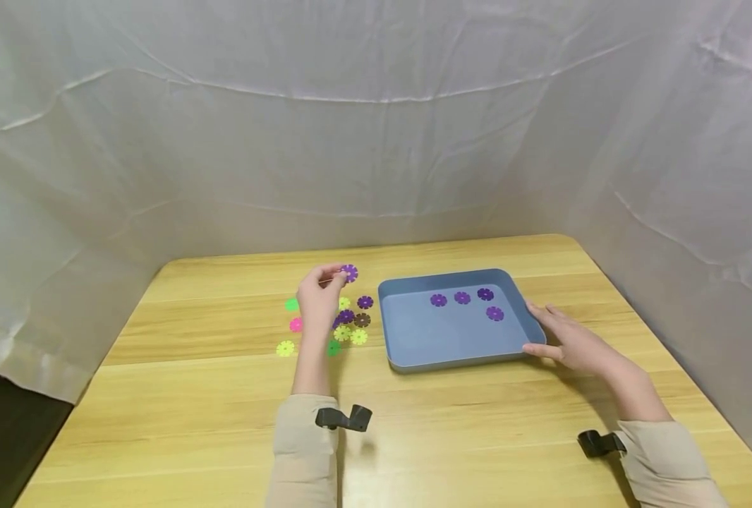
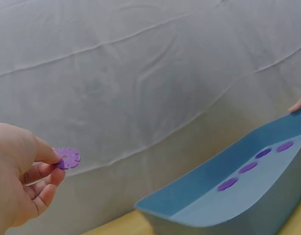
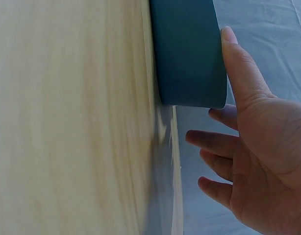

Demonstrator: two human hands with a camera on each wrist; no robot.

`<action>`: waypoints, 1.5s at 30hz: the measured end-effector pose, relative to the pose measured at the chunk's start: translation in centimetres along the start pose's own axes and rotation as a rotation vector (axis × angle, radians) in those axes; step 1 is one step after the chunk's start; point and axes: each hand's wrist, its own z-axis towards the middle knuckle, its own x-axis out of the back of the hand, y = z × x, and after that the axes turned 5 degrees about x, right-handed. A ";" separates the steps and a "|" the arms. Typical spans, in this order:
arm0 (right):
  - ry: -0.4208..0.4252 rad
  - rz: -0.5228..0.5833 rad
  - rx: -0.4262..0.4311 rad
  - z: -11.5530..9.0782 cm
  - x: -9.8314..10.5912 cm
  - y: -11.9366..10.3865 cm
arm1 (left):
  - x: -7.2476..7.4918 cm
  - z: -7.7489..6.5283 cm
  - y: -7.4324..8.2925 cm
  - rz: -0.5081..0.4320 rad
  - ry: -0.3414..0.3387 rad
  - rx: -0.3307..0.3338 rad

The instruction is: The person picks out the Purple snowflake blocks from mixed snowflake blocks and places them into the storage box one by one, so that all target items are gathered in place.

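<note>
Between thumb and fingertips, my left hand [image 1: 317,300] pinches a purple notched plastic disc [image 1: 349,273], held up above the far part of the table. The left wrist view shows the same purple disc [image 2: 68,158] from close by. A blue-grey tray [image 1: 439,340] stands to its right, with several purple discs [image 1: 462,298] lying flat inside. At the tray's right near corner rests my right hand [image 1: 573,342]. Seen from the right wrist, its thumb [image 3: 243,68] touches the tray's edge, while the other fingers stretch out loosely beside the corner.
Left of the tray, loose notched discs lie on the wooden table [image 1: 198,409]: yellow [image 1: 285,348], pink [image 1: 296,324], green [image 1: 334,348], brown [image 1: 362,320] and dark purple [image 1: 365,302]. My left forearm hides part of them. A pale sheet [image 1: 376,155] hangs behind the table.
</note>
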 end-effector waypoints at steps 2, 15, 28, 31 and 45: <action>0.001 -0.004 -0.002 0.0 0.0 0.0 | -0.7 -0.3 0.2 -0.022 -0.024 -0.008; 0.023 -0.022 0.032 0.3 0.0 -0.2 | -7.5 -3.3 -0.3 0.027 -0.232 -0.089; 0.012 -0.037 0.041 -0.3 0.2 -0.6 | -10.9 -5.2 -2.7 -0.118 -0.381 0.123; 0.018 -0.041 0.054 0.2 0.2 -0.7 | -11.2 -5.1 -2.7 -0.101 -0.374 0.163; 0.039 -0.060 0.082 0.8 0.0 -0.9 | -15.1 -4.7 -1.1 -0.027 -0.411 0.284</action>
